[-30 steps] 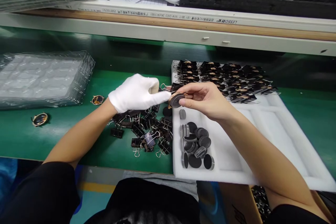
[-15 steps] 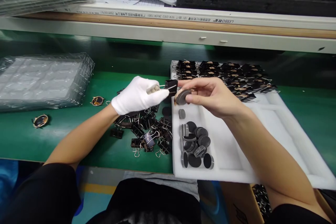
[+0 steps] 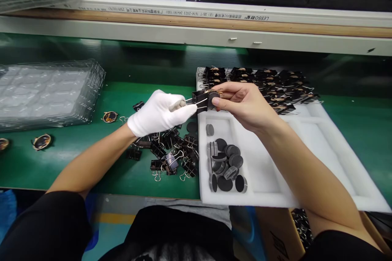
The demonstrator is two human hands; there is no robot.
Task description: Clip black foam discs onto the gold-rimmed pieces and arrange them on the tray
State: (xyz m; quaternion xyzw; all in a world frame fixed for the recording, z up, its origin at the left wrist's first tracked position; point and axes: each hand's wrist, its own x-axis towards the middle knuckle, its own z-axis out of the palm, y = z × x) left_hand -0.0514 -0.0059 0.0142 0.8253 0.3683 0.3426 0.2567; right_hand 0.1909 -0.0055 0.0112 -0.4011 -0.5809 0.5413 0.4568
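Observation:
My left hand (image 3: 161,113), in a white glove, grips a black binder clip (image 3: 199,100) by its wire handles. My bare right hand (image 3: 241,104) pinches a dark round disc (image 3: 213,100) with a gold-coloured piece against it, perhaps a watch case. The disc's edge meets the mouth of the clip; whether the jaws close over it I cannot tell. Below my left hand lies a heap of black binder clips (image 3: 171,159). Below my right hand, grey-black round discs (image 3: 231,161) lie in a compartment of the white foam tray (image 3: 260,200).
Clips holding gold-edged pieces stand in rows (image 3: 260,81) at the tray's back. Gold-rimmed watch pieces (image 3: 42,142) lie on the green table at left, near stacked clear plastic trays (image 3: 52,98). A shelf edge (image 3: 183,34) crosses behind. A cardboard box of clips (image 3: 301,228) stands below.
My right hand has brought the disc left and up against the clip. The clip in my left hand looks wider at its mouth. The view has shifted slightly.

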